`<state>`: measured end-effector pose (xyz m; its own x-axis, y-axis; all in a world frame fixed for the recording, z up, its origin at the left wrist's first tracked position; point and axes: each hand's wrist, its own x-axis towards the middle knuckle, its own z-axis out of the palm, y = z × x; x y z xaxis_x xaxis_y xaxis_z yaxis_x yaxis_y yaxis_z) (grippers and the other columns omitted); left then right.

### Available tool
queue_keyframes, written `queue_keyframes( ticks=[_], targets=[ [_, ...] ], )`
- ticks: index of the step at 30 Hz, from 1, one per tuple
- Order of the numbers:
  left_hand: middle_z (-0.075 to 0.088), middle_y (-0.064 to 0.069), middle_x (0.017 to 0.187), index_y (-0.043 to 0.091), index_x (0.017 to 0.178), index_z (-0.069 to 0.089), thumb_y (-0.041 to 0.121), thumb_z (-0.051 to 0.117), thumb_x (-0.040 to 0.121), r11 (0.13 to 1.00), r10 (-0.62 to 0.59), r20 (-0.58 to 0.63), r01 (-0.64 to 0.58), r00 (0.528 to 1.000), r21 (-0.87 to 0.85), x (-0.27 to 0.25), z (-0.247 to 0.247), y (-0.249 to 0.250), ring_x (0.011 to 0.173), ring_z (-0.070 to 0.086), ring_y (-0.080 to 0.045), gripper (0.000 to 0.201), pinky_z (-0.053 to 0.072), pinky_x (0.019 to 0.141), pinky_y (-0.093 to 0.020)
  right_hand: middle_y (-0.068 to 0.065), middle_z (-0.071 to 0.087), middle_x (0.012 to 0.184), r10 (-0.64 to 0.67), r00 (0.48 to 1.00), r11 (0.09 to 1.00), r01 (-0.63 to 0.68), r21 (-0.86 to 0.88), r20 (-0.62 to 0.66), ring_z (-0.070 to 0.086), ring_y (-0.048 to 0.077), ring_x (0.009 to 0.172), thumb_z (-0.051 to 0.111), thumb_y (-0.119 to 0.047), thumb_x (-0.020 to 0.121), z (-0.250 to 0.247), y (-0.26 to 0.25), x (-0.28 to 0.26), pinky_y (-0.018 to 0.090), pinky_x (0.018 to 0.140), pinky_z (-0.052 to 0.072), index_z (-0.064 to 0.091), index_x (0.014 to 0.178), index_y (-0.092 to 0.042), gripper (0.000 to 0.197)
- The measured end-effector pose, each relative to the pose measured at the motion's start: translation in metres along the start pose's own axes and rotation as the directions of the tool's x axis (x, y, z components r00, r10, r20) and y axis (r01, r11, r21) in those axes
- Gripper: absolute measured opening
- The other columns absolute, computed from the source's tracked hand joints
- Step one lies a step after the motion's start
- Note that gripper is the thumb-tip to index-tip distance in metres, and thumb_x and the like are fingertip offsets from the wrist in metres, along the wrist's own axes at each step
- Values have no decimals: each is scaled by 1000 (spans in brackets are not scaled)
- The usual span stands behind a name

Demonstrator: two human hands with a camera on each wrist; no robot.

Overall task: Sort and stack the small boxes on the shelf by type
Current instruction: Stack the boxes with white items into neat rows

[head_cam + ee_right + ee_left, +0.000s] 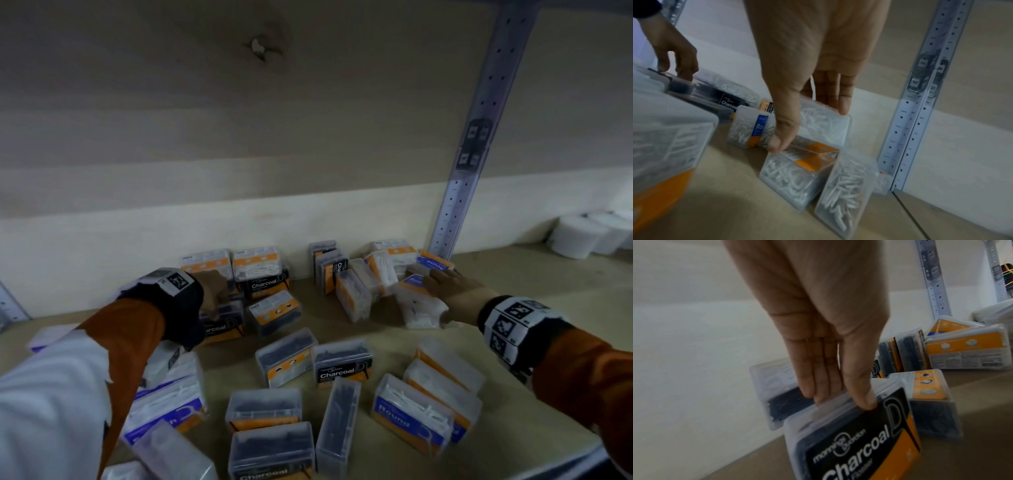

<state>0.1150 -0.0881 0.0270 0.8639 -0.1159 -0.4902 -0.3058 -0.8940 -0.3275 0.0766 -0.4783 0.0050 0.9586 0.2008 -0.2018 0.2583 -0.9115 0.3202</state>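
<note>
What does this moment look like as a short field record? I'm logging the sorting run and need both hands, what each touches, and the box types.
left hand: fingers and thumb pinch the top edge of a Charcoal box
right hand: thumb and fingers grip a clear box of white picks
box types: Charcoal (dark picks), Round (white picks)
shelf: many boxes scattered, not yet sorted
metal upright: behind right hand

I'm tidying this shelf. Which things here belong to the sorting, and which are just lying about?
In the job:
- Charcoal boxes, one gripped by the left hand
- Round boxes, one under the right hand

Lying about:
- white rolls
- shelf post
</note>
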Motion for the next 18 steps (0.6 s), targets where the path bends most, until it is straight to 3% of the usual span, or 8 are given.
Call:
queue_keyframes(
  ticks=[3,7,11,18],
  targets=[
    [60,-15,118,0,123,55,29,57,92,1000,2,-14,-2,1000,-25,-1,1,-1,118,55,-28,43,44,96,-33,5,32,140,30,999,998,-31,46,26,36,19,127,73,-33,77,-2,-1,4,27,100,34,30,139,-10,79],
    [58,-14,102,-1,121,56,29,57,92,999,11,-20,-12,1000,-52,-2,1,-2,106,58,-29,42,45,94,-35,5,40,135,94,994,982,-102,162,55,40,19,123,74,-40,74,-6,1,4,26,97,35,41,132,-14,72],
    [58,-17,125,1,124,54,27,60,90,999,-10,-14,9,1000,-52,-3,2,0,116,57,-28,43,46,95,-34,6,44,133,181,981,926,-195,323,74,42,21,124,71,-47,76,-9,1,4,26,100,35,47,131,-15,67],
    [52,-11,135,7,136,45,25,62,89,998,-40,-14,39,999,-57,-6,2,3,123,52,-24,53,44,98,-28,10,48,137,330,920,815,-390,428,209,47,25,124,66,-43,82,-10,3,15,29,97,40,42,135,-11,66]
  ],
)
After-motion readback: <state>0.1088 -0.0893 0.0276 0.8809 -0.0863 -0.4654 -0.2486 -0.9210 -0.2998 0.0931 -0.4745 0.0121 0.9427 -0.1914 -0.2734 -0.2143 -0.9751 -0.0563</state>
